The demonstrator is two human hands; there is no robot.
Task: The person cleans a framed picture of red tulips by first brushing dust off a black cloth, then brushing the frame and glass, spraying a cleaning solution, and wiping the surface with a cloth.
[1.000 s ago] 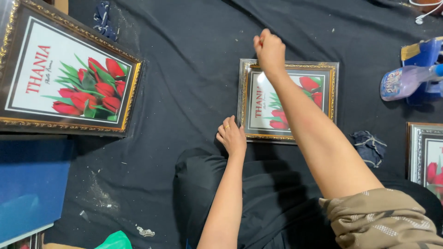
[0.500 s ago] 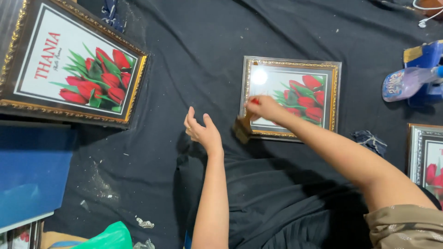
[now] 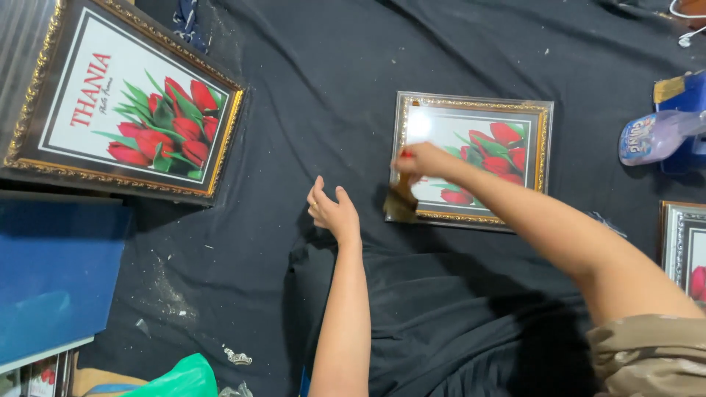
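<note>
Right hand: your right hand [image 3: 421, 160] sits on the left edge of the small gold-framed tulip picture [image 3: 474, 160], fingers closed on a small brownish piece [image 3: 401, 202] that hangs down over the frame's lower left corner; it may be a rag or a pad, the view is too blurred to say.
Change, right: a second ago this hand was up at the frame's top left corner; it has since travelled down the left side toward the bottom corner, so the stroke along that edge looks nearly run out.
Left hand: your left hand [image 3: 334, 213] lies loose on the black cloth [image 3: 309, 95], fingers spread, holding nothing, just left of the frame and apart from it.
Change, left: it was pressed close to the frame's lower left corner before; now it has drawn off, so the frame is steadied only by your right hand.
Frame position: flat on the cloth, centre right, picture side up, unmoved.
Around you: a larger gold-framed tulip picture [image 3: 125, 110] upper left, a blue board [image 3: 55, 272] below it, a spray bottle [image 3: 658, 136] at far right, a silver frame [image 3: 684, 246] beneath that, and a green bag [image 3: 180, 378] at the bottom edge.
</note>
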